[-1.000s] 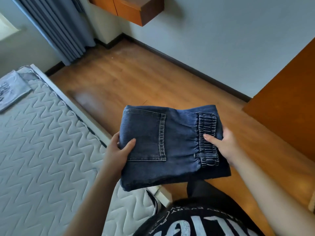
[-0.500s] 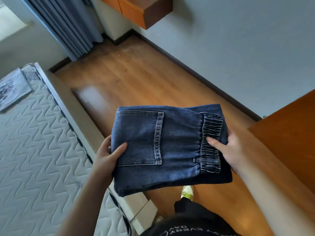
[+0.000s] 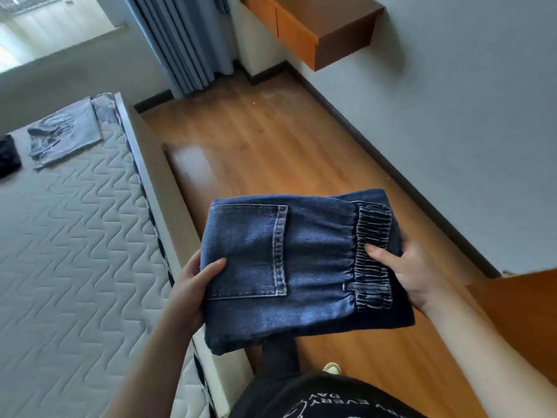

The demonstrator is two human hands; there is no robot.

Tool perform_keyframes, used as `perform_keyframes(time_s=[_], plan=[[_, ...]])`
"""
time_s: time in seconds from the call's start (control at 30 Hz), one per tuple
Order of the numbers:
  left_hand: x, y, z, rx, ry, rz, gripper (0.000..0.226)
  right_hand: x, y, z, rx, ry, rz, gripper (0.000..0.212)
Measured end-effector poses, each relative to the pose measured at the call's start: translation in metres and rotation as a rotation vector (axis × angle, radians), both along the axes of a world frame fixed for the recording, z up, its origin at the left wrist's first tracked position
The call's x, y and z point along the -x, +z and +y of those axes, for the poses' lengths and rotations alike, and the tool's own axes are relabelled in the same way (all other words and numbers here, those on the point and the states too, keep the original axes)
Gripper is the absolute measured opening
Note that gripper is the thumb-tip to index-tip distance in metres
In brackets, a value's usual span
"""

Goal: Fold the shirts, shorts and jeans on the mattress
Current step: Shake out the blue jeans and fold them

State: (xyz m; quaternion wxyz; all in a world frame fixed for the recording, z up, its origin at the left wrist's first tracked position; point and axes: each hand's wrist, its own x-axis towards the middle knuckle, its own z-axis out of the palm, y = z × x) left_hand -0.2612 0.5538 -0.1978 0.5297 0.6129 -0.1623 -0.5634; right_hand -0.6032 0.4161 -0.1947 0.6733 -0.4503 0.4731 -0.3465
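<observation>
I hold a folded pair of dark blue jeans in the air over the wooden floor, just right of the mattress. The back pocket faces up and the elastic waistband lies to the right. My left hand grips the left edge with the thumb on top. On the waistband side, my right hand clasps the fold, thumb across the elastic. A folded grey-blue garment lies at the mattress's far corner, and part of a dark garment shows at the left edge.
Wooden floor runs between the bed frame and the grey wall. A wall-mounted orange cabinet hangs at the top, blue curtains beside it. An orange door or panel stands at the right. My legs and a shoe are below.
The view has swung left and tilted up, so more of the mattress's far end and the folded grey-blue garment show. My grip on the jeans is unchanged.
</observation>
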Motion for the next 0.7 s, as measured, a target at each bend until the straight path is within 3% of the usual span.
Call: perform_keyframes(time_s=[0.17,0.47,0.7], plan=[[-0.048,-0.006,-0.036,0.044,0.096,-0.046,0.048,-0.063,-0.002,-0.060,0.051,0.076,0.040,0.047],[-0.163,0.005,-0.131,0.068,0.171,-0.158,0.037,-0.199,0.004,-0.164,0.172,0.103,0.108,0.067],[-0.207,0.008,-0.230,0.103,0.196,-0.146,0.037,-0.238,0.007,-0.261,0.156,0.079,0.150,0.064]])
